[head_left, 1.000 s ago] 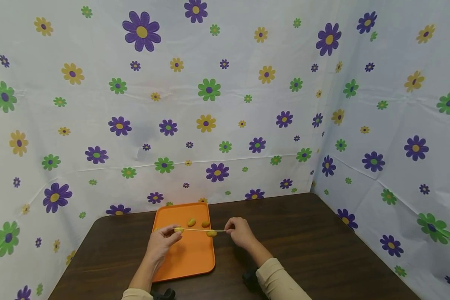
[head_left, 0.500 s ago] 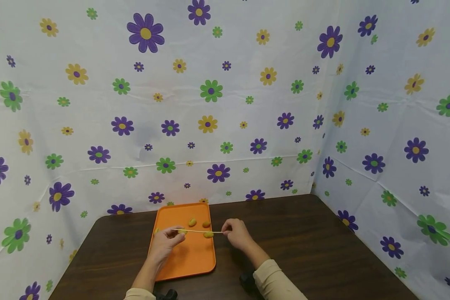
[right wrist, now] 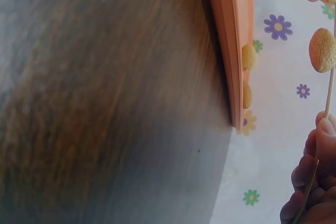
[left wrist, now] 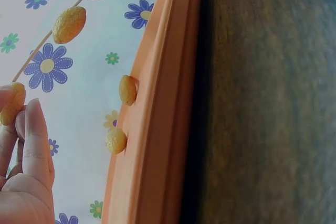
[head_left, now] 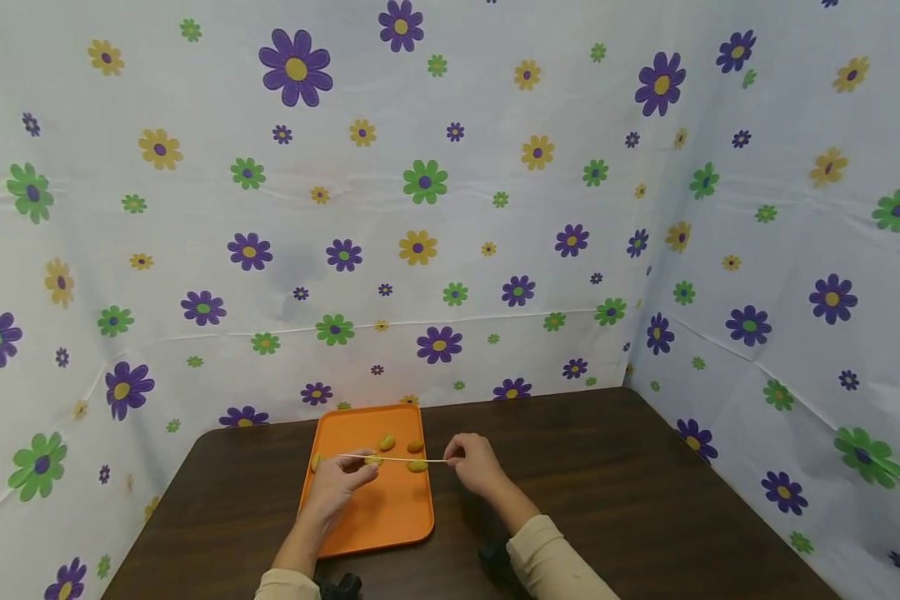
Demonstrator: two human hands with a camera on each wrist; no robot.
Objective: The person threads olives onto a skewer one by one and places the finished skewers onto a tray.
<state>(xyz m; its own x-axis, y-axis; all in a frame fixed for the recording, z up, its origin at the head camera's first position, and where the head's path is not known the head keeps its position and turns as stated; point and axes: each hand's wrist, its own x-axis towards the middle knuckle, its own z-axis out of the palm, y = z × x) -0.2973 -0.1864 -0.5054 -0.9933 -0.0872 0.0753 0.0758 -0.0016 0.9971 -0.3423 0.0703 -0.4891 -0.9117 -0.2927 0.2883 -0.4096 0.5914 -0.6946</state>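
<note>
My left hand (head_left: 332,490) pinches a wrinkled, yellow-brown oval fruit (left wrist: 13,104) between thumb and fingers, over the orange tray (head_left: 378,521). A thin wooden skewer (head_left: 401,459) runs nearly level from that fruit to my right hand (head_left: 482,468), whose fingers grip it just right of the tray. A second oval fruit (left wrist: 69,24) is threaded on the stick between the hands. In the right wrist view, the skewer's near end lies across the right palm. The exact kind of fruit is unclear.
More of the same oval fruits lie in the tray, one at its left edge (head_left: 316,462) and two toward the back, including this one (head_left: 387,442). The tray rests on a dark wooden table (head_left: 607,492). Behind stands a flower-patterned cloth (head_left: 375,208).
The hands have drawn slightly closer together. Along the skewer, the pinched fruit and the threaded one are nearer each other, and the stick's tip reaches farther left past the left fingers.
</note>
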